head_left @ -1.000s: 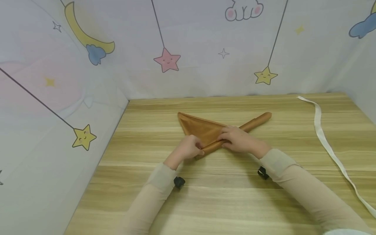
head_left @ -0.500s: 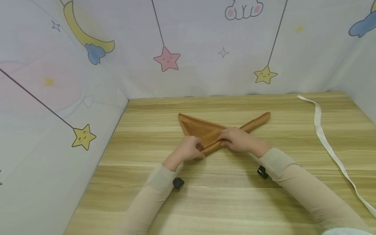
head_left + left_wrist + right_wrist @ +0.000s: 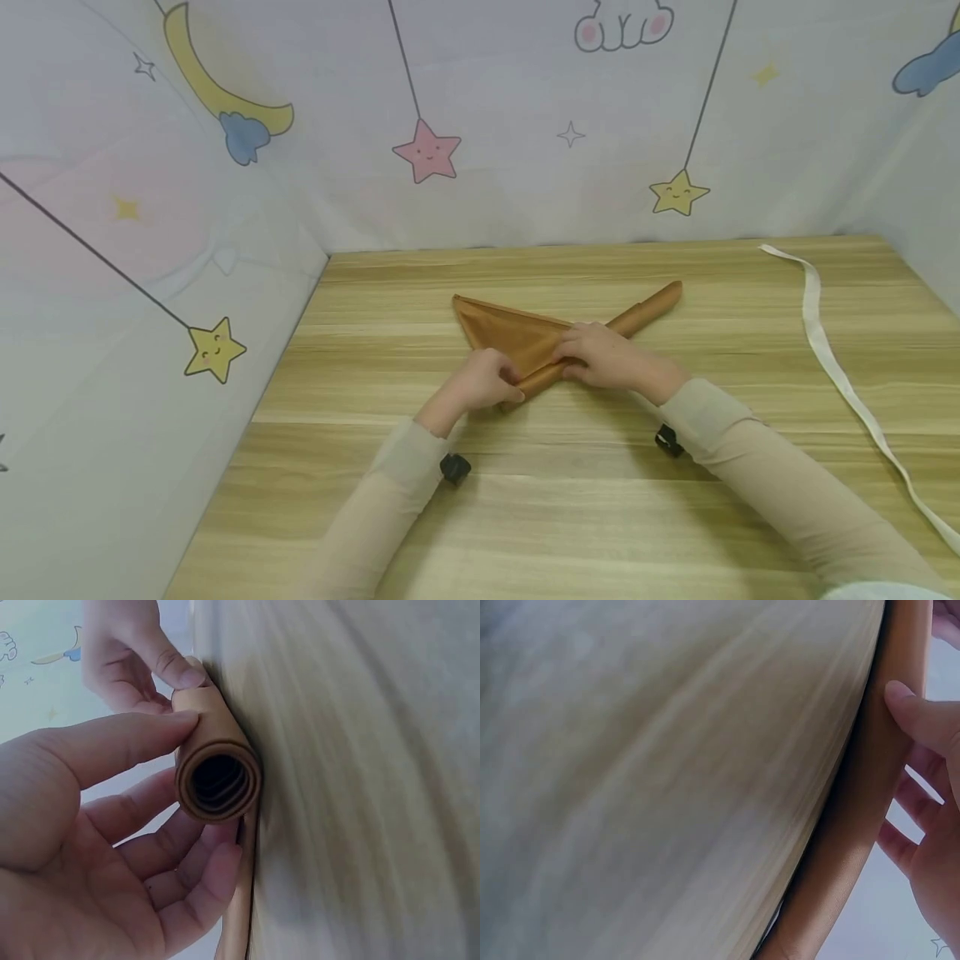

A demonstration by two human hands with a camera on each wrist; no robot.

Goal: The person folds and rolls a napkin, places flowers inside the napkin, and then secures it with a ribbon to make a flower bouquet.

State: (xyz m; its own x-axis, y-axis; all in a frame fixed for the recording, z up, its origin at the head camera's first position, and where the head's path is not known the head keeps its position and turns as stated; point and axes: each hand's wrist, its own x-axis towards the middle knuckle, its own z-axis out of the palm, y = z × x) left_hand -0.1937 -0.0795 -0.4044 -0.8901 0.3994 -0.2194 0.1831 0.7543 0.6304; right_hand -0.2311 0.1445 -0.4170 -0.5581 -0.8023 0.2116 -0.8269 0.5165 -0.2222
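A brown cloth [image 3: 513, 333] lies on the wooden table, partly wound into a tube, with a flat triangular part pointing to the back left. The rolled part [image 3: 648, 311] runs diagonally from front left to back right. My left hand [image 3: 480, 382] holds the roll's near end, thumb on top and fingers along the other side. Layered windings around a hollow middle show at the roll's end [image 3: 219, 784] in the left wrist view. Farther along, my right hand [image 3: 606, 357] grips the middle of the roll, its thumb [image 3: 901, 701] pressing the near side.
A white ribbon [image 3: 825, 358] snakes down the right side of the wooden table [image 3: 585, 517]. Fabric walls [image 3: 510, 75] printed with stars and moons stand behind and at the sides. A small black device [image 3: 455, 468] hangs under the left wrist, another [image 3: 667, 440] under the right.
The roll's far end has shifted slightly left, and the cloth's flat back corner sits a little closer to me. Both hands keep nearly the same place on it.
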